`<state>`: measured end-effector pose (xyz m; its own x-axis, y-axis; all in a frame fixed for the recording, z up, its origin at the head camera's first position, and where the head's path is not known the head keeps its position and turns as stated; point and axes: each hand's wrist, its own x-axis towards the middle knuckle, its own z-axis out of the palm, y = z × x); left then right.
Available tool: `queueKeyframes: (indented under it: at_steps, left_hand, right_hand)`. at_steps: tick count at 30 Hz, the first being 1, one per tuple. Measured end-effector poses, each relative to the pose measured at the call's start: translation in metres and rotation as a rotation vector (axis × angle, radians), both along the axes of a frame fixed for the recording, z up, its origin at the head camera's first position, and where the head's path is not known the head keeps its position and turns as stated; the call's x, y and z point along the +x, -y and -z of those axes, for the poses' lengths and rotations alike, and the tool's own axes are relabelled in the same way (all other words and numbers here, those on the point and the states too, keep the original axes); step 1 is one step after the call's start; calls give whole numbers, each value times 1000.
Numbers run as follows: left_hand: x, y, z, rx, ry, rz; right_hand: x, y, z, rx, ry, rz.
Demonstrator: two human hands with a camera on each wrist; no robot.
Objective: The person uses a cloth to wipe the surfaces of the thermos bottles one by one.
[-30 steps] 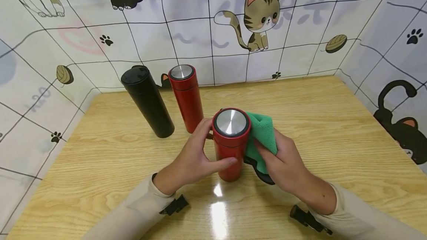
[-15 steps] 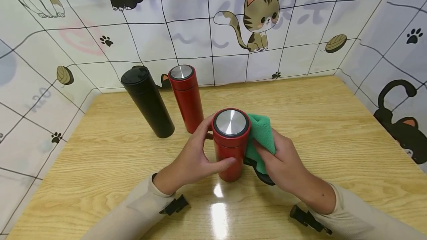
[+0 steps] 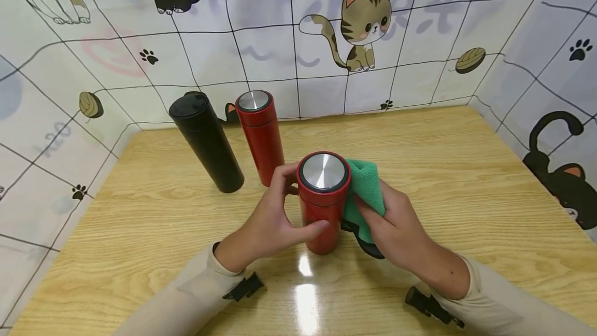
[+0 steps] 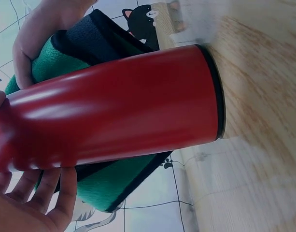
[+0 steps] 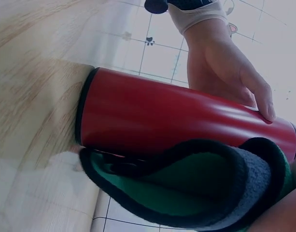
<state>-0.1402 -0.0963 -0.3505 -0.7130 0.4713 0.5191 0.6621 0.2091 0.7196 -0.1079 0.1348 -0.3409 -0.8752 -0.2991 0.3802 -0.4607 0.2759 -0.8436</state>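
A red thermos flask (image 3: 322,229) with a brushed silver lid top stands upright near the middle of the table. My left hand (image 3: 268,224) grips it from the left, thumb across its front and fingers behind. On the other side, my right hand (image 3: 401,227) holds a folded green cloth (image 3: 366,185) with dark edging against the flask. In the left wrist view the cloth (image 4: 97,195) shows behind the flask (image 4: 128,101), on both sides of it. The right wrist view shows a fold of the cloth (image 5: 186,188) lying along the flask (image 5: 176,113).
Behind my left hand stand a second red flask (image 3: 263,141) and, left of it, a black flask (image 3: 207,144). The wooden table (image 3: 443,170) ends at a white wall (image 3: 261,61) with printed cats and grid lines.
My left hand's fingers shift slightly at the back of the flask. The cloth's upper right edge has drawn in a little toward the flask. The flasks have stayed in place.
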Motion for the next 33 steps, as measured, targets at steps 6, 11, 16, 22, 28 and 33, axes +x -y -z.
queueKeyframes:
  at_steps: [6, 11, 16, 22, 28, 33]
  left_hand:
    - [0, 0, -1, -5, 0, -5]
    - [-1, -1, -1, -3, 7, -1]
    - [-1, -1, -1, -6, -4, -4]
    - [-1, 1, 1, -15, -18, -17]
    - [-2, 0, 0, -27, -16, -14]
    - [-1, -1, 1, -33, -11, -16]
  right_hand:
    - [-1, -1, 0, 16, 34, -14]
    - [1, -1, -1, -10, 18, 27]
    - [1, -1, -1, -2, 8, 16]
    - [-1, -1, 1, 32, 15, 13]
    - [1, 0, 0, 12, -8, 52]
    - [0, 0, 0, 7, -15, 37]
